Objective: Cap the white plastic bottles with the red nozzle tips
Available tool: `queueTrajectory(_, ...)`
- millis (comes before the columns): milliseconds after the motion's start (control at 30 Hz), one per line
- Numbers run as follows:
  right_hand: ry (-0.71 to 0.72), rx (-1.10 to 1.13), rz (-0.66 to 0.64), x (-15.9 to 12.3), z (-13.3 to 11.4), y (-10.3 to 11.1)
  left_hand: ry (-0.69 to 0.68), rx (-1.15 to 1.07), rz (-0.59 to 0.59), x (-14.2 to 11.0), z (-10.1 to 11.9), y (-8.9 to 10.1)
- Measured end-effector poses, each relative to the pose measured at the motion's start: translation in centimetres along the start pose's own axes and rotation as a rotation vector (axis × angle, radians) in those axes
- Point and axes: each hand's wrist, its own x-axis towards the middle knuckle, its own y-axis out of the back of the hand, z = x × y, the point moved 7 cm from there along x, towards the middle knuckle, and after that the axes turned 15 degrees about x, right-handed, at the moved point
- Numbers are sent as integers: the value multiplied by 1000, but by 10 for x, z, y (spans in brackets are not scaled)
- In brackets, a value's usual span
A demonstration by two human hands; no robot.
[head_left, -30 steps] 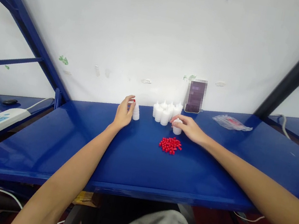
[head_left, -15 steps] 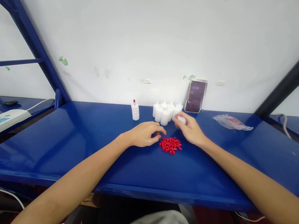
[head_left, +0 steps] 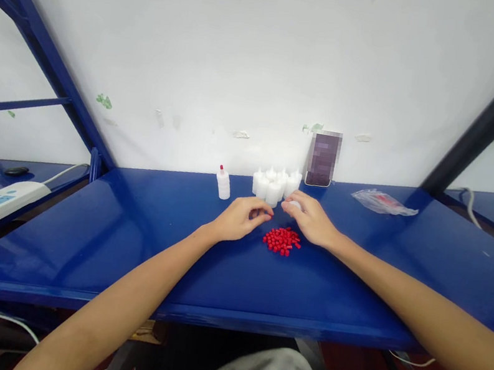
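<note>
Pinching what looks like a red cap at its fingertips, the left hand has a narrow grip, probably because so small a piece needs only finger and thumb. Just across from it, the right hand curls round a white bottle, mostly hidden, seemingly to steady it. The pile lies on the table just below both grips, within easy reach, with the white cluster behind and a red-tipped bottle apart, beyond the left.
</note>
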Motion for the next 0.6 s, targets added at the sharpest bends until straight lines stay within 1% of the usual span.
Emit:
queueTrajectory(100, -55, 65, -94, -1, -1, -12, 104, -137, 192, 1, 0, 13)
queueTrajectory(167, -63, 146, -135, -3, -2, -17, 117, -184, 248, 2, 6, 17)
queueTrajectory(267, -38, 226, -149, -4, -4, -18, 89, -213, 235, 3, 15, 16)
queueTrajectory(333, -14, 222, -153, -4, -4, -18, 74, -232, 205, 4, 18, 13)
queueTrajectory(533, 7, 9, -150, -4, -7, -17, 46, -202, 197, 2, 15, 7)
queueTrajectory(600, 9, -32, -163, -5, -9, -18, 42, -228, 172, 1, 16, 3)
